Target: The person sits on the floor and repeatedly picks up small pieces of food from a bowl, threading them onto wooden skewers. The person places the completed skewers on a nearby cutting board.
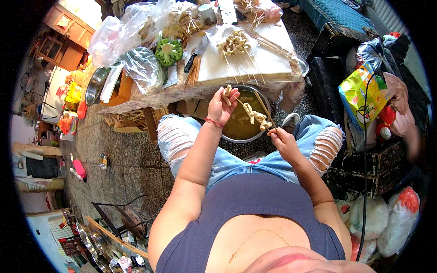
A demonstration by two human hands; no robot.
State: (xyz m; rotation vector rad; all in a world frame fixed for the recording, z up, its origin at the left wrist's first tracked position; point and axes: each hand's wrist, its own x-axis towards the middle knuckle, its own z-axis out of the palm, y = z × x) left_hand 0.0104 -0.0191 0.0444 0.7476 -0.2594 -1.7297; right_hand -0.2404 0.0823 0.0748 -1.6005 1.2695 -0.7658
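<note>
My right hand (284,141) is closed on a thin wooden skewer with beige tofu knots (255,117) threaded along it. Toward my left hand (222,107), the skewer slants up and to the left. Fingers of that hand pinch another beige tofu knot (227,92), close to the skewer's far end; whether the two touch I cannot tell. Beneath both hands, between my knees, stands a round metal basin (236,138) of murky yellowish-brown liquid. A second stick (263,103) leans over the basin near my right hand.
Ahead, a low table holds a white board (273,63), a bag of tofu knots (234,43) with skewers sticking out, a black-handled knife (190,63), broccoli (169,52) and plastic bags. A dark bench (378,168) with bags and cloths stands at right, crossed by a black cable (365,136).
</note>
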